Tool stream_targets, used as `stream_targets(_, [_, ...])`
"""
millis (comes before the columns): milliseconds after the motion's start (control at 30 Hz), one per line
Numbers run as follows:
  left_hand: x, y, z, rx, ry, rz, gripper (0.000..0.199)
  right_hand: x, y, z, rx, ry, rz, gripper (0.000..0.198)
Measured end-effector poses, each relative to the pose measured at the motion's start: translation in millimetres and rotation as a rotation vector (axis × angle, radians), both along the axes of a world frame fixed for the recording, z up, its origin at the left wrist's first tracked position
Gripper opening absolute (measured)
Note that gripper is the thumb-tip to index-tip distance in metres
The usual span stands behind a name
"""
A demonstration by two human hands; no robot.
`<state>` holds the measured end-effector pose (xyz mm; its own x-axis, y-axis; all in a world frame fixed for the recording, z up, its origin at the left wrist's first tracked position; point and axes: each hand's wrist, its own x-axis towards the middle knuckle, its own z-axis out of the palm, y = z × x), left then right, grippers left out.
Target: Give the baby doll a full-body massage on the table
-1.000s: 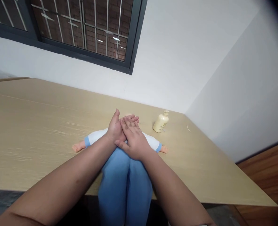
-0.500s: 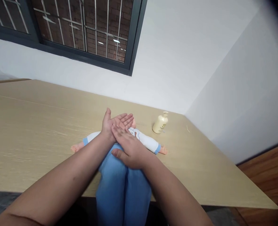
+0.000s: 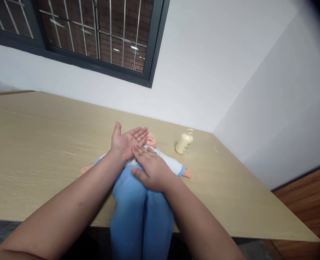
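Note:
A baby doll (image 3: 171, 160) in a white top with blue cuffs and blue trousers lies on its back on the wooden table (image 3: 225, 195), its legs reaching past the front edge. Above its chest, my left hand (image 3: 127, 142) is palm up with the fingers stretched out and the thumb raised. My right hand (image 3: 151, 166) lies palm down with straight fingers, its fingertips at the edge of the left palm. Neither hand holds an object. Part of the doll's face and chest is hidden behind the hands.
A cream pump bottle (image 3: 184, 142) stands upright to the right of the doll's head. Farther right lies a thin pale strip (image 3: 216, 148). Behind the table rises a white wall (image 3: 192, 72) with a dark-framed, barred window (image 3: 95, 36).
My left hand has shifted left and slightly up, while my right hand has moved a little right along it. More of the doll's face now shows. The bottle has stayed put.

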<state>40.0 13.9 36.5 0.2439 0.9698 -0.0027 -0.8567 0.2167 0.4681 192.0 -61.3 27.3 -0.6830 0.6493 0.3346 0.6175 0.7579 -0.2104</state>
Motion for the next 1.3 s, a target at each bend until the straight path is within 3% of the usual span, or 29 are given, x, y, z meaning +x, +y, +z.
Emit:
stream_targets(167, [7,-1,-3.7,0.026,-0.031,-0.077,0.091,-6,-12,2,-0.018,0.059,0.14,0.084])
stream_targets(300, [26,-20,-1.9,0.01,0.034,-0.151,0.084,-6,-7,-3,0.058,0.084,0.045,0.106])
stream_targets(433, [35,-31,3.7,-0.052,0.096,-0.139,0.073,0,7,-7,0.128,0.073,-0.113,0.095])
stream_targets(533, [26,-24,6.9,-0.03,0.102,-0.093,0.074,3,12,-7,0.107,0.05,-0.162,0.092])
stream_targets(733, [-4,3,1.6,-0.004,0.03,-0.013,0.088,-3,-5,0,0.032,0.019,-0.003,0.082])
stream_targets(900, [9,-1,-6.4,0.044,-0.006,-0.127,0.089,-12,-16,-3,0.072,0.068,0.103,0.093])
stream_targets(1100, [32,-27,-0.4,-0.012,0.041,-0.179,0.088,-5,3,-10,0.122,0.097,-0.127,0.091])
stream_targets(1200, [21,-23,4.9,-0.011,0.026,-0.109,0.089,-2,10,-10,0.105,0.072,-0.191,0.09])
stream_targets(1300, [2,-8,4.9,0.016,-0.005,-0.024,0.09,-2,6,-7,0.058,0.038,-0.148,0.088])
